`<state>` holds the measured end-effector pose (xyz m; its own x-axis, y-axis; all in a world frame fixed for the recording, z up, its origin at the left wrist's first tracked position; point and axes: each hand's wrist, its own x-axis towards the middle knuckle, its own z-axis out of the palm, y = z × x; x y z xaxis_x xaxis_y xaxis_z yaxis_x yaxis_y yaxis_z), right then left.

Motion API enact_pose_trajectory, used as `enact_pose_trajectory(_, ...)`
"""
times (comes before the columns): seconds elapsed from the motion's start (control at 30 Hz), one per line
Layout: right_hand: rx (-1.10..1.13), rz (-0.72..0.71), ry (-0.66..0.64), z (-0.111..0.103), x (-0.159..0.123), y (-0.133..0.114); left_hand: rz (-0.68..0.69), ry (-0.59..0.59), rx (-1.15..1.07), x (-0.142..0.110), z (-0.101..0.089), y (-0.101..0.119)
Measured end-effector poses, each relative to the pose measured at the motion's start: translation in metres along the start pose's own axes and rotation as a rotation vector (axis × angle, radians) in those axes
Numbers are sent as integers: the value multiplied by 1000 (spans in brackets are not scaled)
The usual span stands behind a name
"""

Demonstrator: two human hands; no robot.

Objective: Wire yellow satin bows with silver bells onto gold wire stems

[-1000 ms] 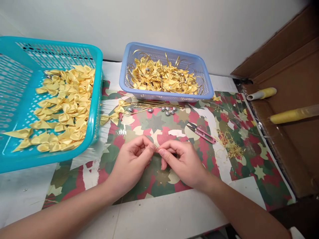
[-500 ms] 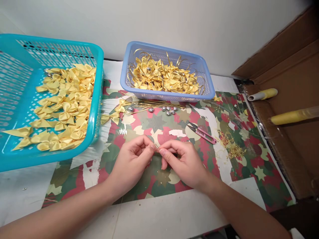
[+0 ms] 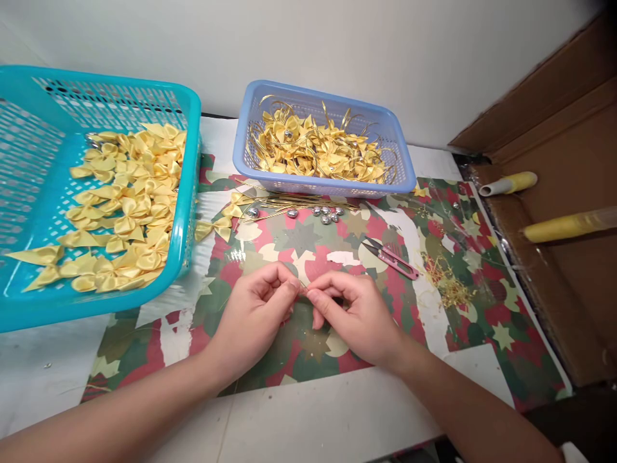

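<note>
Above the patterned sheet [image 3: 308, 360], my left hand [image 3: 260, 308] and my right hand [image 3: 359, 315] meet in pinches, thumbs against index fingers. A short bit of thin gold cord [image 3: 303, 285] shows between the fingertips; the rest is hidden by my fingers. Beyond them lie several small silver bells [image 3: 326, 219] and a bundle of straight gold cords [image 3: 289, 203]. Pink-handled thread snips [image 3: 391, 258] rest to the right of my right hand. Two or so loose yellow satin bows [image 3: 213, 229] lie beside the teal basket.
The teal basket [image 3: 186, 186] at left holds many yellow bows. At the back, a blue-violet basket [image 3: 322, 184] holds bows with gold cords and bells. Yellow thread scraps [image 3: 453, 289] are heaped at right. Cardboard [image 3: 544, 308] with two yellow-wrapped tubes borders the right side.
Barely anything differs: both hands keep their place and pinch, and the cord tip between the fingertips has shifted very slightly.
</note>
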<state>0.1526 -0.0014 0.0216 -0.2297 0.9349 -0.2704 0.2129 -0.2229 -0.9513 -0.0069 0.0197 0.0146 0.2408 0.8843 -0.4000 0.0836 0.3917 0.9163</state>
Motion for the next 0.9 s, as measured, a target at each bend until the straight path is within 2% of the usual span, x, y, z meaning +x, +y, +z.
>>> enact_pose_trajectory(0.9,-7,4,0,0,0,0,-8,7,-27,0,1,0)
